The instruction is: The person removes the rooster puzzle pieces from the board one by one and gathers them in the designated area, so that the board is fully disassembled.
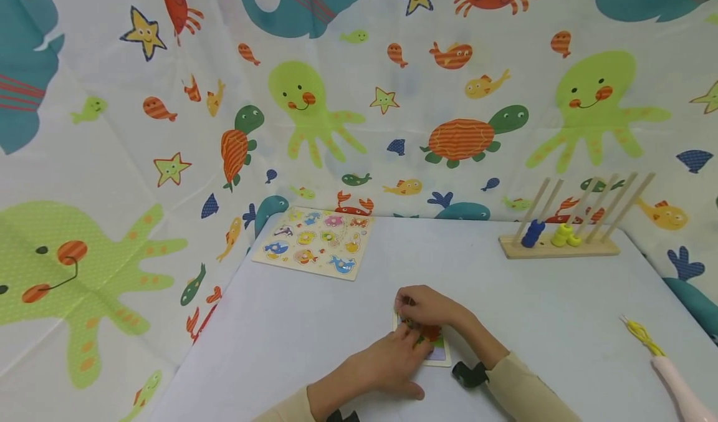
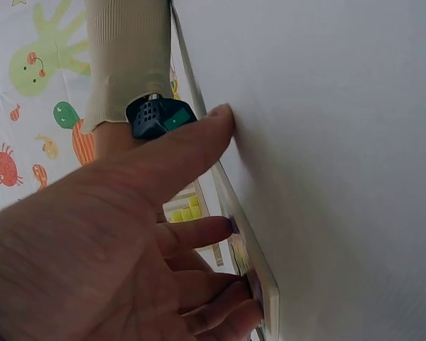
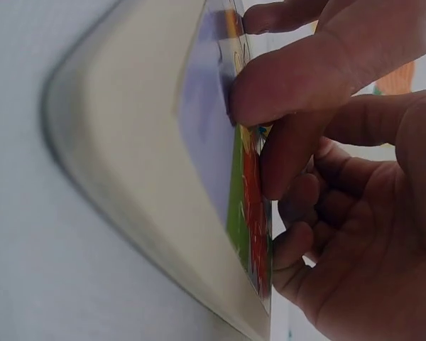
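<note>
A small picture puzzle board (image 1: pixel 441 354) with a pale border lies on the white table under both hands. Its cream rim (image 3: pixel 128 142) and a purple, green and red picture (image 3: pixel 252 199) show close up in the right wrist view. My left hand (image 1: pixel 389 359) rests its extended fingers on the board's lower part, its thumb spread out to the side. At the upper left corner, my right hand (image 1: pixel 429 306) bends thumb and forefinger toward each other, its other fingers curled. Left-hand fingers hide those tips in the right wrist view; I cannot tell whether they pinch a piece.
A wooden sea-animal puzzle board (image 1: pixel 308 254) lies at the back left. Toward the back right stands a wooden peg stand (image 1: pixel 555 247) with blue and yellow beads. A pink-handled thing with yellow cord (image 1: pixel 673 378) lies right. Behind hangs a sea-creature cloth (image 1: pixel 336 179).
</note>
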A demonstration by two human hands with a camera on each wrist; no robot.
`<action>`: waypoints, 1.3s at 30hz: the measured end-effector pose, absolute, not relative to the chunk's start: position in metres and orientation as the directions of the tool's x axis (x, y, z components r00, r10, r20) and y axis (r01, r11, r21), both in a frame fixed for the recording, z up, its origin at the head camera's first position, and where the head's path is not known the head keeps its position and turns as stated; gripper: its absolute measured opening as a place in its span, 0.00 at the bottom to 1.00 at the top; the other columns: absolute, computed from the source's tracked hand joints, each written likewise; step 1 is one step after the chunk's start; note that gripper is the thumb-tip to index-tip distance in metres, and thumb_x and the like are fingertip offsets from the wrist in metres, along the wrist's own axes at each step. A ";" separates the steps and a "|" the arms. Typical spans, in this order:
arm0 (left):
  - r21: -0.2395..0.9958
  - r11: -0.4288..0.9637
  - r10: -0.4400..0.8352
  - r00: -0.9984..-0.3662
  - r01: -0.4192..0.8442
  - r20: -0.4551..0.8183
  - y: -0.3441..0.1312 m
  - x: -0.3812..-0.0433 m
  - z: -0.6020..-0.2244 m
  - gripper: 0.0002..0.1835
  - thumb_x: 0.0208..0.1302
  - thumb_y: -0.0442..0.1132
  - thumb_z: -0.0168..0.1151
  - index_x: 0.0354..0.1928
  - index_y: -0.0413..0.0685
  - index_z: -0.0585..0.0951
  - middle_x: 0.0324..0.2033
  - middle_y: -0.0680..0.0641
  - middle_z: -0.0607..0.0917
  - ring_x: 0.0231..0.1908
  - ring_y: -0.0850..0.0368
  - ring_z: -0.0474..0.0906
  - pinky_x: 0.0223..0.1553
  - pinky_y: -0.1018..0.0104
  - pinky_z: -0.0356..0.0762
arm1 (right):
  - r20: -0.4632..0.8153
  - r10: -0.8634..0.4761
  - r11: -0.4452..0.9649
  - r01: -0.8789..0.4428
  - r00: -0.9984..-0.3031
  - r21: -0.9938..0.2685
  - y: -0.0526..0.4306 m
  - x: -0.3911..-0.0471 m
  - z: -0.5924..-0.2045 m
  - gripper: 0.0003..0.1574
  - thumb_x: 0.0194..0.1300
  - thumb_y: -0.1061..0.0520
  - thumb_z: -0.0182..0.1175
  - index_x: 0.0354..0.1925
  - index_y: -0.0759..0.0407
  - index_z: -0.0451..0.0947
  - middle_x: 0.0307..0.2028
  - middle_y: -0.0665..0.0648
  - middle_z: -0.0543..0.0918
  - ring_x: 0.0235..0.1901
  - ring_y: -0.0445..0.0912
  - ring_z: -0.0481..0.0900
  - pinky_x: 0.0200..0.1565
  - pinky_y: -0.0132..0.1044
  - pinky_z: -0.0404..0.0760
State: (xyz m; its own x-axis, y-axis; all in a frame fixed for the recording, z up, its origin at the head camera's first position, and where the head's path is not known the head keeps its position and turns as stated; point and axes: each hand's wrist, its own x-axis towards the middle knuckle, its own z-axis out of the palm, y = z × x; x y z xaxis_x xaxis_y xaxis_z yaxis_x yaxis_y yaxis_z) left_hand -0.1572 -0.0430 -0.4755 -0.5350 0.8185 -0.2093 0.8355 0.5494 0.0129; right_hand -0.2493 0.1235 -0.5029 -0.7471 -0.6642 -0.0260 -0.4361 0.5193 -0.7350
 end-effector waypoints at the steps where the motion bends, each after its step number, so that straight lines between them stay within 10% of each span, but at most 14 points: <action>1: 0.014 0.548 0.820 -0.533 0.836 -0.209 -0.043 -0.157 -0.475 0.42 0.58 0.68 0.63 0.67 0.51 0.69 0.64 0.46 0.70 0.59 0.55 0.63 0.61 0.67 0.62 | -0.029 -0.663 0.517 -0.429 -0.748 -0.741 0.124 -0.249 -0.502 0.06 0.66 0.61 0.54 0.34 0.50 0.76 0.29 0.44 0.78 0.29 0.40 0.75 0.32 0.36 0.75; 26: 0.062 0.587 0.797 -0.563 0.807 -0.219 -0.041 -0.160 -0.476 0.40 0.56 0.69 0.65 0.66 0.56 0.69 0.68 0.47 0.67 0.60 0.55 0.64 0.56 0.63 0.70 | -0.004 -0.682 0.485 -0.449 -0.731 -0.750 0.149 -0.255 -0.494 0.08 0.67 0.59 0.61 0.39 0.44 0.82 0.34 0.41 0.82 0.35 0.42 0.77 0.41 0.37 0.79; 39: 0.050 0.625 0.768 -0.602 0.779 -0.218 -0.039 -0.154 -0.475 0.42 0.54 0.69 0.66 0.66 0.57 0.70 0.70 0.45 0.65 0.61 0.52 0.65 0.55 0.58 0.71 | -0.144 -0.603 0.546 -0.274 -0.785 -0.792 0.240 -0.255 -0.463 0.04 0.64 0.55 0.67 0.37 0.54 0.84 0.29 0.50 0.83 0.31 0.46 0.75 0.36 0.38 0.75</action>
State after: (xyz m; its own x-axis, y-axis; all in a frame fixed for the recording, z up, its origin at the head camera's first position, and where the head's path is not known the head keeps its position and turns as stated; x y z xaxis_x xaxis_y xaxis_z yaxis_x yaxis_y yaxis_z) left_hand -0.1544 -0.0387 -0.4752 -0.6017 0.7683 -0.2183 0.7793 0.6246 0.0504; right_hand -0.2546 0.2400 -0.4629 -0.7849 -0.6026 -0.1441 -0.2740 0.5462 -0.7915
